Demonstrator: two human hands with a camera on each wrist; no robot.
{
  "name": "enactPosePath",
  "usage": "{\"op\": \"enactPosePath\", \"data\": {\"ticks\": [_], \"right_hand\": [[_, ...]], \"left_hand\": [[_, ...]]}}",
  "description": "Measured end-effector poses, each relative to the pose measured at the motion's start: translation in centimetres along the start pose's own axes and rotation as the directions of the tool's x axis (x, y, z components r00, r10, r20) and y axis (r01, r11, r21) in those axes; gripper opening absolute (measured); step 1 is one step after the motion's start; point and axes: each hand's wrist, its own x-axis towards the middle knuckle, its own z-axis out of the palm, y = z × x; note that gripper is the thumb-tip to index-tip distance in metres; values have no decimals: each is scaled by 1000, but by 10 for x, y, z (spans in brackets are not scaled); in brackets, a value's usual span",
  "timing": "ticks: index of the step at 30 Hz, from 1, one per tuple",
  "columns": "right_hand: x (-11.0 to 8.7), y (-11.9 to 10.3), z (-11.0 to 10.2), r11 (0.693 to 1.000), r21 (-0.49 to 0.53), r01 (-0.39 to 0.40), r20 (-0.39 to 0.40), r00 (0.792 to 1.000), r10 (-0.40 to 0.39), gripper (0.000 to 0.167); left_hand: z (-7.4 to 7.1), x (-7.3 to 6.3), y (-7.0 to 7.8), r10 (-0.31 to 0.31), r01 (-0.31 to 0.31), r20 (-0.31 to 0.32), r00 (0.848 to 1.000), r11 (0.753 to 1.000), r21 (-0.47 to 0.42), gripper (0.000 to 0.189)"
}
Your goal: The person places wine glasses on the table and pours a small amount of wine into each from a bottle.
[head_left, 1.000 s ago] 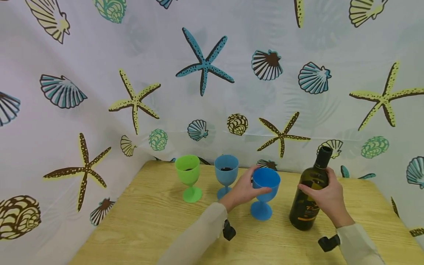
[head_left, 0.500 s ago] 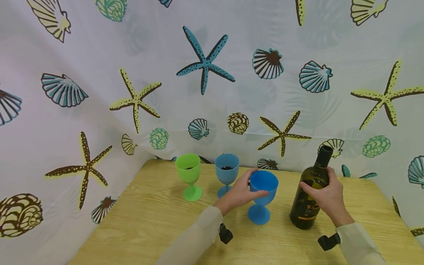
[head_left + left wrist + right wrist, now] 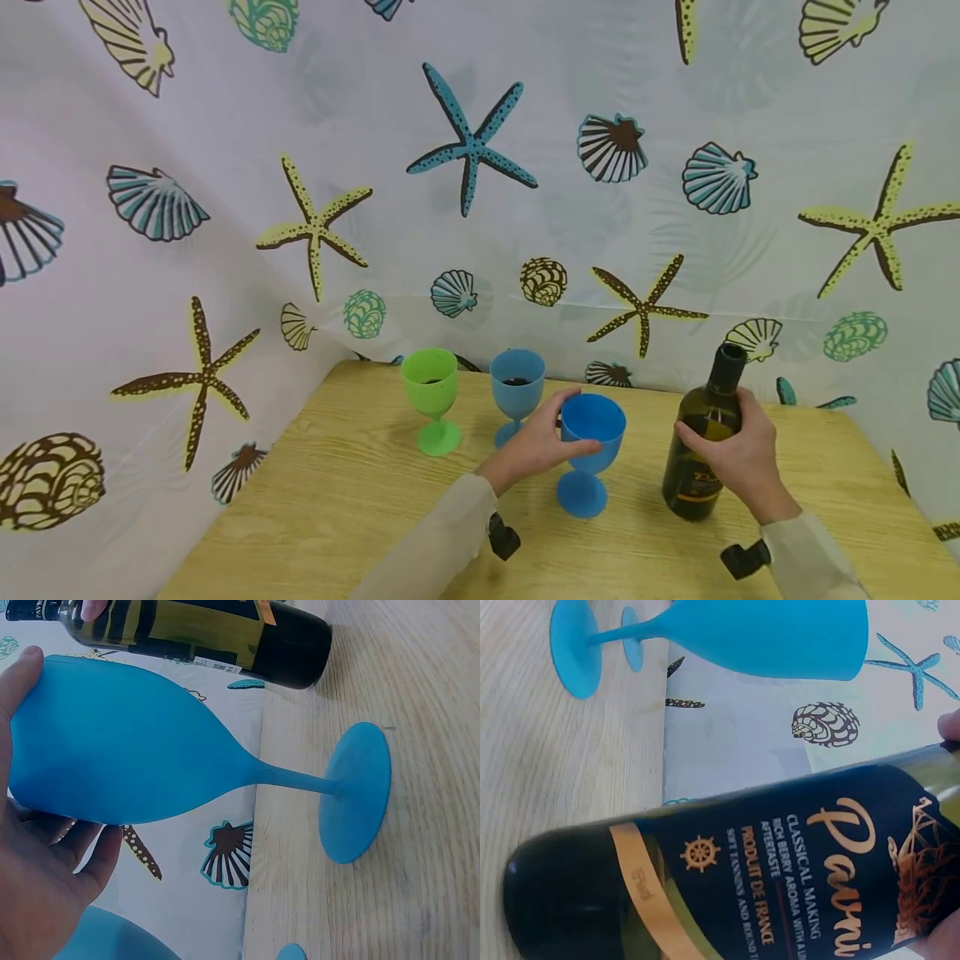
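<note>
So the biggest thing in here is the white fabric backdrop (image 3: 555,225) printed with starfish and seashells in blue, yellow, green and brown, hanging behind a pale wood-grain worktop (image 3: 360,492). Someone's reaching in wearing long off-white sleeves (image 3: 438,537). Tallest item is the dark green glass bottle (image 3: 693,479), pretty much upright over the right part of the worktop, though I can't tell if its base is actually touching down. Next, three stemmed goblets, plastic by the look of it: a bright blue goblet (image 3: 600,460) just beside the bottle, then a duller light-blue goblet (image 3: 517,398) further back, partly hidden, and a lime-green goblet (image 3: 431,400) at the far left. The left hand (image 3: 536,446) is wrapped round the bright blue one's bowl, thumb on one side and fingers on the other; the right hand (image 3: 746,454) is clamped around the bottle's upper body. Black label (image 3: 780,870) on that one, "Pavni" in coppery script. Each wrist has a little black block (image 3: 502,537) on it, and there's dark liquid (image 3: 517,382) in the light-blue and green goblets.
</note>
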Motion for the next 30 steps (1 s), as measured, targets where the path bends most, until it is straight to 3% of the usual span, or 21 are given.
{"op": "enactPosePath", "data": {"ticks": [4,8,12,16,23,30], "right_hand": [[0,-1,0,995,-47,93,-47,994,-95,66],[4,-3,-1,966,-82,245,-59,966,-251,69],[7,-3,-3,902,-151,404,-14,912,-410,73],[7,-2,-4,836,-192,514,66,857,-512,71],[10,-2,-5,729,-237,643,169,766,-620,66],[13,-2,-4,619,-284,732,272,681,-680,63]], "left_hand": [[0,-2,-2,5,-5,5,1000,1000,2,85],[-2,-3,-3,12,-12,4,1000,1000,1,84],[-3,-4,-5,23,-23,7,1000,1000,7,83],[-4,-6,-4,31,-32,13,999,999,14,80],[-5,-7,-5,38,-39,30,999,999,13,80],[-6,-8,-6,50,-51,45,998,999,7,78]]}}
